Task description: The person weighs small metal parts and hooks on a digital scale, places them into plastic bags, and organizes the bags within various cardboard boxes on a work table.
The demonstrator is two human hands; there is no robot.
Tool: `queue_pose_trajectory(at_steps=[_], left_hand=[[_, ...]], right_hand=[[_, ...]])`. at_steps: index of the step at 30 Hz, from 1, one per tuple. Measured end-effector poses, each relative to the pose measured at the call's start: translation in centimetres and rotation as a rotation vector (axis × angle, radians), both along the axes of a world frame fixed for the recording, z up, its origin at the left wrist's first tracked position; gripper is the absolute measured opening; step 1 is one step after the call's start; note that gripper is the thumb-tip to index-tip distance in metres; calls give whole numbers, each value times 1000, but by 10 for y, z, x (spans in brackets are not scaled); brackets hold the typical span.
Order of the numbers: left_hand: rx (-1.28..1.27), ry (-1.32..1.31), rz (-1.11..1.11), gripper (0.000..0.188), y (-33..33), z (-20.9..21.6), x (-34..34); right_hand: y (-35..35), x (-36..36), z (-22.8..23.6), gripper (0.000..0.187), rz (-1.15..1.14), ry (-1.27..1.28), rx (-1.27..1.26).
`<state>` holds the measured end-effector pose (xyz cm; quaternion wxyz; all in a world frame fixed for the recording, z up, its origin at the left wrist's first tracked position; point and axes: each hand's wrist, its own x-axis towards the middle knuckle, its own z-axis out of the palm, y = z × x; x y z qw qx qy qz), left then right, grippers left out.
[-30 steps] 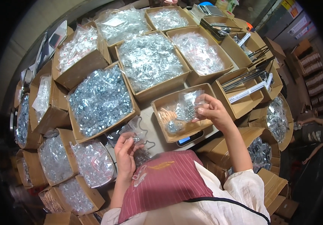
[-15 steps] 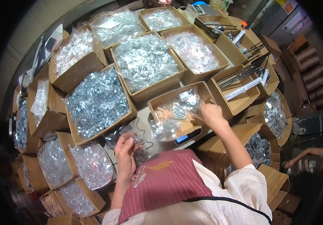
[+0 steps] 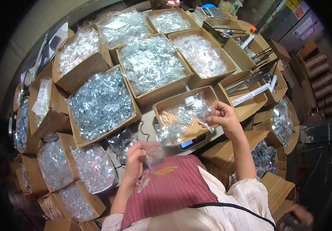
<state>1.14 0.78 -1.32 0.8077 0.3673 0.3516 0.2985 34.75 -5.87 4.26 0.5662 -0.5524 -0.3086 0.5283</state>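
Note:
My left hand (image 3: 136,158) is closed on a small clear plastic bag (image 3: 156,154), held up just in front of the red striped apron. What the bag contains, if anything, is too blurred to tell. Over the right side of a small cardboard box (image 3: 197,134), my right hand (image 3: 227,118) pinches a clear plastic bag (image 3: 207,112), partly hidden by the fingers. Inside that box lie copper-coloured pins (image 3: 168,118) and bagged metal parts (image 3: 187,114). Another clear bag of parts (image 3: 169,133) hangs over its near left edge. The box rests on a scale with a lit blue display (image 3: 186,144).
Large cartons of bagged hardware (image 3: 100,104) crowd the left and far sides. At the right, cartons hold black rods (image 3: 245,82) and a white slotted rail (image 3: 250,94). A dark cable (image 3: 142,131) and dark bagged parts (image 3: 121,143) lie near my left hand.
My right hand has drawn up and right from inside the small box to its right edge. The left hand has moved slightly right and nearer me, with the clear bag more in sight.

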Motion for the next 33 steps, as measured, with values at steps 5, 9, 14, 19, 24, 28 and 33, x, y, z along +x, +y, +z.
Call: queue_pose_trajectory(at_steps=[5, 9, 14, 19, 24, 28, 33], left_hand=[[62, 9, -159, 49, 7, 9, 28], [111, -72, -166, 57, 22, 13, 52], [42, -176, -89, 46, 28, 22, 66], [248, 95, 37, 38, 38, 3, 46], [170, 225, -82, 35, 28, 1, 42], [-37, -74, -73, 34, 20, 22, 58], [67, -117, 5, 29, 20, 30, 53]], right_hand=[[-3, -13, 8, 28, 62, 142, 55], [1, -28, 15, 38, 92, 235, 97], [0, -37, 20, 43, 133, 290, 120], [-1, -37, 10, 35, 1, 229, 167], [0, -34, 7, 26, 103, 478, 99], [2, -44, 14, 24, 84, 438, 67], [-6, -62, 10, 16, -121, -373, 410]])
